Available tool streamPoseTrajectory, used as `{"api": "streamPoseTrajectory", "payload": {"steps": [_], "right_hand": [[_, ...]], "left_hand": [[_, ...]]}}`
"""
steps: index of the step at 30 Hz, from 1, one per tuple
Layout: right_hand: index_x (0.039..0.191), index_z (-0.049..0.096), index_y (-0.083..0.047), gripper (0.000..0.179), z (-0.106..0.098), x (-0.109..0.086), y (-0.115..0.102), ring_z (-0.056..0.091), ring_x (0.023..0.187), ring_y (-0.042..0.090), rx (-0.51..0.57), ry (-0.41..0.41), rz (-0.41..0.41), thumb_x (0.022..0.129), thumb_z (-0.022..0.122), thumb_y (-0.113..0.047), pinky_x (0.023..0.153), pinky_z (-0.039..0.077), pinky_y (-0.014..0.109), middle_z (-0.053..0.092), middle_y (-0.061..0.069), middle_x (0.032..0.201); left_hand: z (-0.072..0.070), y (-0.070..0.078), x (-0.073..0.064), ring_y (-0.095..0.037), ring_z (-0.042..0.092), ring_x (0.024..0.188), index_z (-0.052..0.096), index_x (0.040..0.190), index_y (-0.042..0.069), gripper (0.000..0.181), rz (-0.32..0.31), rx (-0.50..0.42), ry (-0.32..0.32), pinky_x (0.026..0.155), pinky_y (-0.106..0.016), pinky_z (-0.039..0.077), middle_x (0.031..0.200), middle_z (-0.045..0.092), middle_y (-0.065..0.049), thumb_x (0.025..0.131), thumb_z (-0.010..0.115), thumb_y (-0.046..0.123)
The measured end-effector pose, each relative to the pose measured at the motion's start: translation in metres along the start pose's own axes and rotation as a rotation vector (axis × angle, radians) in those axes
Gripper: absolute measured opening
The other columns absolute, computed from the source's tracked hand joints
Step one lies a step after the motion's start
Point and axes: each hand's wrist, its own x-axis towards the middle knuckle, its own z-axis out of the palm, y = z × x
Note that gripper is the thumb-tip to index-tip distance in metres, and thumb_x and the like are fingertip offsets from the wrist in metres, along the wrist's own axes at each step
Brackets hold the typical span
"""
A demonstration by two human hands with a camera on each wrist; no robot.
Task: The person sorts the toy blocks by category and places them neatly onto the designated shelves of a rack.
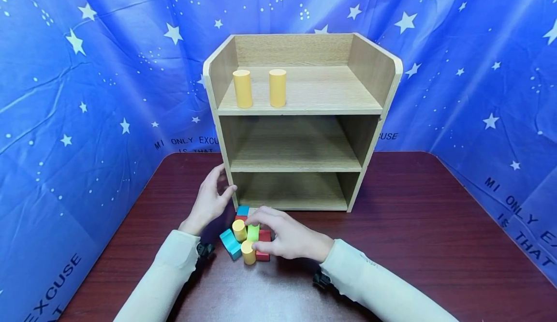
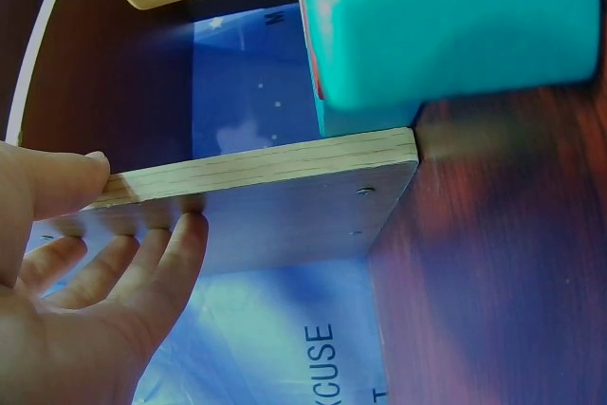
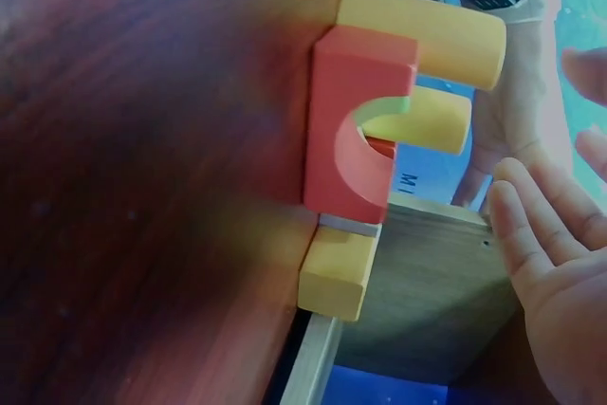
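My left hand (image 1: 208, 202) holds the left side panel of a wooden shelf (image 1: 322, 90); in the left wrist view the thumb lies at the panel's front edge (image 2: 275, 166) and the fingers rest against its outer face. Over a cluster of toy blocks before the shelf is my right hand (image 1: 289, 233), fingers spread and thumb near a yellow cylinder (image 1: 248, 253). A second yellow cylinder (image 1: 239, 230) stands behind it. Around them are a teal block (image 1: 230, 243), a green block (image 1: 253, 233), a blue block (image 1: 242, 211) and a red arch block (image 3: 332, 130).
Two taller-looking yellow cylinders (image 1: 242, 89) stand on the left half of the shelf's top level. A small yellow block (image 3: 334, 272) lies by the shelf's base. The dark red table (image 1: 417, 225) is enclosed by a blue star-patterned curtain (image 1: 470, 70).
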Motion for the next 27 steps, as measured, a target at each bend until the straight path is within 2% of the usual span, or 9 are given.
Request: {"api": "streamPoseTrajectory", "payload": {"steps": [5,10,14,21,27], "right_hand": [[0.115,0.06,-0.011,0.034,0.006,0.001,0.002,0.05,0.107,0.005,-0.051,-0.056,-0.016,0.084,0.07,-0.021,0.094,0.042,0.02,0.058,-0.004,0.113],[0.115,0.06,-0.013,0.034,0.01,0.002,0.002,0.054,0.103,0.011,-0.045,-0.11,-0.019,0.084,0.07,-0.021,0.091,0.041,0.016,0.058,-0.003,0.112],[0.115,0.06,-0.012,0.033,0.012,0.002,0.002,0.055,0.105,0.014,-0.042,-0.137,-0.013,0.085,0.07,-0.022,0.092,0.041,0.015,0.059,-0.002,0.114],[0.111,0.059,-0.017,0.03,0.017,0.003,0.004,0.055,0.103,0.009,-0.077,-0.176,0.001,0.085,0.071,-0.025,0.092,0.04,0.015,0.054,-0.011,0.11],[0.108,0.059,-0.019,0.027,0.019,0.002,0.003,0.054,0.099,0.006,-0.101,-0.214,0.045,0.085,0.072,-0.027,0.089,0.041,0.014,0.053,-0.012,0.107]], "left_hand": [[0.0,0.0,0.0,-0.031,0.063,0.102,0.043,0.138,0.005,0.062,0.001,-0.008,0.0,0.076,-0.038,0.055,0.118,0.057,-0.015,0.083,0.068,-0.007],[0.0,-0.001,0.0,-0.032,0.062,0.102,0.042,0.139,0.005,0.062,-0.002,-0.012,-0.004,0.076,-0.038,0.055,0.119,0.058,-0.015,0.083,0.067,-0.007],[-0.001,-0.001,-0.001,-0.029,0.062,0.102,0.042,0.139,0.006,0.062,-0.005,-0.004,-0.006,0.077,-0.038,0.055,0.119,0.057,-0.016,0.083,0.067,-0.006],[-0.001,0.0,0.0,-0.031,0.062,0.103,0.042,0.138,0.005,0.062,-0.001,-0.017,-0.006,0.077,-0.039,0.055,0.12,0.056,-0.022,0.083,0.067,-0.007],[0.0,0.0,0.0,-0.029,0.062,0.103,0.042,0.138,0.005,0.061,-0.003,-0.011,-0.011,0.077,-0.039,0.055,0.121,0.056,-0.02,0.083,0.067,-0.007]]}}
